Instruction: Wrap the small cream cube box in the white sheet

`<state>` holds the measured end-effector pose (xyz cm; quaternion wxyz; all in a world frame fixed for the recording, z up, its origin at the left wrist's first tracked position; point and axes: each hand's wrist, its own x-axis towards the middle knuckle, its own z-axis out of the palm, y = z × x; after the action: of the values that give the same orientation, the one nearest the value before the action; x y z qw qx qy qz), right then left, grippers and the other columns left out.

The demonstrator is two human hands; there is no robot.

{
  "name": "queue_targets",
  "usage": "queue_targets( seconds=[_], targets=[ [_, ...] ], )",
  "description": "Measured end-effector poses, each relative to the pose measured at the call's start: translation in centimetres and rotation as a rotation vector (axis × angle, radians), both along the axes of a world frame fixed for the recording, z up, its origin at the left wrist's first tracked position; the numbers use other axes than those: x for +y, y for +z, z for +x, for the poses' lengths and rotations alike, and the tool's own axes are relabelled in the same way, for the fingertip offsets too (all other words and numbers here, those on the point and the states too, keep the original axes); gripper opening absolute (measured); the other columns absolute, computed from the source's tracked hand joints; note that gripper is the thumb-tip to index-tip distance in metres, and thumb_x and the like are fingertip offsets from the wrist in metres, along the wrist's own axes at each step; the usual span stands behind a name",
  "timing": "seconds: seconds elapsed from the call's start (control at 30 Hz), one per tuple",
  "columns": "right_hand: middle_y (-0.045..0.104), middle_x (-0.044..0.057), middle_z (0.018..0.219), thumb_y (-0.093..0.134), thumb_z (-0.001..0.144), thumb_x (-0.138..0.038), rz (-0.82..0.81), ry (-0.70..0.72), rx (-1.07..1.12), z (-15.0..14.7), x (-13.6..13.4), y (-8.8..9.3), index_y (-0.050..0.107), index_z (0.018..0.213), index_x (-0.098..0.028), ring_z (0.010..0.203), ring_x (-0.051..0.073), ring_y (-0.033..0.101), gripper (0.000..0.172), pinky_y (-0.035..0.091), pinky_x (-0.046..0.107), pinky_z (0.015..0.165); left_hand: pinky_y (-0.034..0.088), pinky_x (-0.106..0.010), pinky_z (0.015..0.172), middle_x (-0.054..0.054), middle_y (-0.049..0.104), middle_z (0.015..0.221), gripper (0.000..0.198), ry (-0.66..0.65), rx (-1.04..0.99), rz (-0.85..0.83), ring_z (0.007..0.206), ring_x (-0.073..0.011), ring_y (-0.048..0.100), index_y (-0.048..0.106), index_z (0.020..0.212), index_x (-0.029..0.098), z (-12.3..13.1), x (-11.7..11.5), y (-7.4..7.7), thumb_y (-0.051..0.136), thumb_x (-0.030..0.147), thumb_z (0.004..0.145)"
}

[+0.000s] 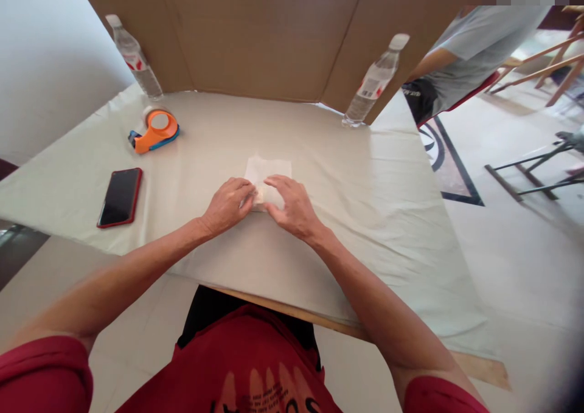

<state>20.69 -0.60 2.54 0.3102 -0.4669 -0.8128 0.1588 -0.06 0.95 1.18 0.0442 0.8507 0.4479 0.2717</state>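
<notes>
A thin white sheet, like paper or tissue (269, 168), lies on the cloth-covered table in front of me. On its near part is a small pale, yellowish item (259, 194), too blurred to name. My left hand (229, 205) curls in from the left, thumb and fingertips closed on the edge of this item. From the right comes my right hand (294, 205), thumb and fingers apart in a C shape above the sheet, with nothing visible gripped in it. The fingers partly cover the sheet.
An orange and blue tape dispenser (157, 132) and a red-cased phone (120, 198) lie at the left. Two water bottles (135, 60) (375, 83) stand before a cardboard screen (255, 36). Another person (483, 42) sits beyond the table's right side.
</notes>
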Motion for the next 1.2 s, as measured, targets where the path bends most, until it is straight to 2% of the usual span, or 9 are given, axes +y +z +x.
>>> queue_targets(
  seconds=[0.07, 0.17, 0.27, 0.37, 0.53, 0.7, 0.9, 1.03, 1.2],
  targets=[
    [0.064, 0.017, 0.136, 0.059, 0.085, -0.026, -0.049, -0.132, 0.082, 1.7, -0.5, -0.3, 0.061, 0.127, -0.015, 0.126, 0.029, 0.058, 0.043, 0.045, 0.045, 0.104, 0.053, -0.041, 0.093, -0.014, 0.074, 0.110, 0.024, -0.032, 0.015, 0.015, 0.103, -0.0263, 0.065, 0.072, 0.103, 0.015, 0.0, 0.1, -0.1, 0.051, 0.017, 0.092],
    [0.069, 0.015, 0.124, 0.060, 0.085, -0.029, -0.330, -0.294, 0.151, 3.8, -1.0, -0.6, 0.062, 0.123, -0.014, 0.097, 0.023, 0.069, 0.041, 0.054, 0.041, 0.088, 0.053, -0.041, 0.096, -0.014, 0.074, 0.112, 0.026, -0.051, 0.011, 0.011, 0.106, -0.0263, 0.065, 0.072, 0.104, 0.015, 0.1, 0.1, -0.3, 0.048, 0.017, 0.093],
    [0.070, 0.014, 0.116, 0.062, 0.085, -0.031, -0.578, -0.365, 0.241, 4.5, -1.2, -0.6, 0.059, 0.128, -0.013, 0.084, 0.019, 0.069, 0.046, 0.057, 0.033, 0.072, 0.054, -0.039, 0.096, -0.013, 0.074, 0.116, 0.029, -0.029, -0.017, -0.033, 0.108, -0.0248, 0.066, 0.071, 0.107, 0.017, 0.1, 0.0, -0.7, 0.046, 0.017, 0.093],
    [0.067, 0.017, 0.118, 0.061, 0.088, -0.033, -0.709, -0.392, 0.345, 3.8, -1.1, -0.1, 0.051, 0.138, -0.010, 0.079, 0.018, 0.068, 0.056, 0.053, 0.025, 0.054, 0.054, -0.038, 0.099, -0.012, 0.073, 0.122, 0.032, -0.026, -0.025, -0.079, 0.115, -0.0242, 0.066, 0.070, 0.111, 0.019, 0.1, 0.0, -0.9, 0.045, 0.017, 0.092],
    [0.065, 0.019, 0.121, 0.061, 0.089, -0.039, -0.729, -0.384, 0.302, 3.1, -0.3, 0.3, 0.045, 0.144, -0.007, 0.070, 0.014, 0.064, 0.065, 0.049, 0.023, 0.046, 0.052, -0.039, 0.105, -0.012, 0.068, 0.134, 0.040, -0.051, -0.010, -0.151, 0.125, -0.0251, 0.062, 0.067, 0.124, 0.018, 0.0, 0.3, -0.9, 0.044, 0.018, 0.091],
    [0.064, 0.016, 0.124, 0.062, 0.088, -0.043, -0.614, -0.455, 0.148, 4.5, 0.2, -0.3, 0.056, 0.132, -0.011, 0.074, 0.016, 0.065, 0.055, 0.046, 0.023, 0.050, 0.050, -0.040, 0.109, -0.010, 0.068, 0.134, 0.043, -0.067, -0.056, -0.140, 0.126, -0.0238, 0.062, 0.066, 0.127, 0.020, -0.1, 0.4, -1.5, 0.042, 0.018, 0.092],
    [0.066, 0.015, 0.115, 0.064, 0.087, -0.042, -0.674, -0.472, 0.125, 4.1, 0.9, 0.2, 0.061, 0.119, -0.013, 0.067, 0.015, 0.065, 0.043, 0.044, 0.024, 0.046, 0.047, -0.043, 0.114, -0.015, 0.066, 0.138, 0.044, -0.067, -0.191, -0.056, 0.130, -0.0247, 0.060, 0.065, 0.131, 0.014, 0.1, 0.1, -3.3, 0.044, 0.019, 0.093],
    [0.070, 0.009, 0.091, 0.067, 0.086, -0.041, -0.728, -0.459, 0.127, 2.8, 1.4, 0.7, 0.062, 0.110, -0.013, 0.057, 0.015, 0.062, 0.037, 0.044, 0.025, 0.041, 0.048, -0.044, 0.114, -0.015, 0.065, 0.139, 0.044, -0.076, -0.239, -0.032, 0.132, -0.0251, 0.059, 0.064, 0.132, 0.015, 0.2, 0.1, -4.0, 0.045, 0.018, 0.093],
    [0.060, -0.001, 0.061, 0.068, 0.088, -0.037, -0.809, -0.474, 0.229, 2.5, 0.9, 0.7, 0.061, 0.095, -0.016, 0.045, 0.012, 0.055, 0.023, 0.043, 0.023, 0.039, 0.050, -0.045, 0.112, -0.014, 0.066, 0.137, 0.044, -0.074, -0.253, -0.005, 0.130, -0.0247, 0.061, 0.065, 0.132, 0.016, 0.3, 0.1, -4.2, 0.046, 0.017, 0.092]
  ],
)
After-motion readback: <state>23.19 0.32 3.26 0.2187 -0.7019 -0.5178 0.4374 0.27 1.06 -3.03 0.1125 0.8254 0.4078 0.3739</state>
